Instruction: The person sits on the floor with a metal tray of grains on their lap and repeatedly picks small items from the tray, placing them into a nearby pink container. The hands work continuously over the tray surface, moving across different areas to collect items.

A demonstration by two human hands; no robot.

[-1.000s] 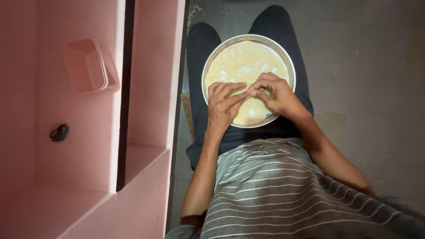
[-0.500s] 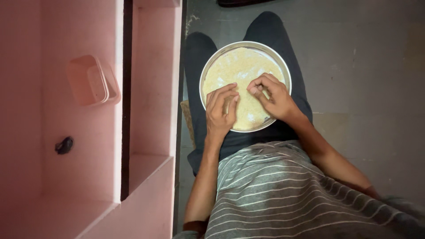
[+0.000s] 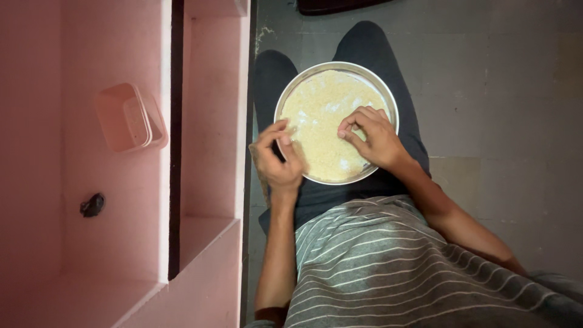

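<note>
Grey floor tiles [image 3: 504,91] filled the right side of your view, and a pink cabinet [image 3: 212,121] with open compartments rose along the left. You sat with your dark trousers [image 3: 364,45] stretched out ahead, and a round steel plate [image 3: 388,97] rested on your lap, across your thighs. Pale rice grains [image 3: 322,115] covered nearly the whole plate in a thin layer, with a few bare, shiny patches showing through near the middle. Your left hand [image 3: 279,161] was at the plate's left rim, its fingers curled and the thumb and fingertips drawn close together just over the edge of the grains; you could not tell from this view whether anything was pinched between them. Your right hand [image 3: 373,136] lay on the grains at the right half of the plate, palm down, its fingers bent and bunched so that the tips touched the rice; it gripped nothing that could be seen. The two hands were near each other but apart, with a strip of rice between them. Your grey striped shirt [image 3: 376,267] filled the bottom of the view. A pink plastic container [image 3: 127,118] sat on its side in the cabinet's left compartment, and a small dark object [image 3: 92,205] lay below it, well apart from the plate.
</note>
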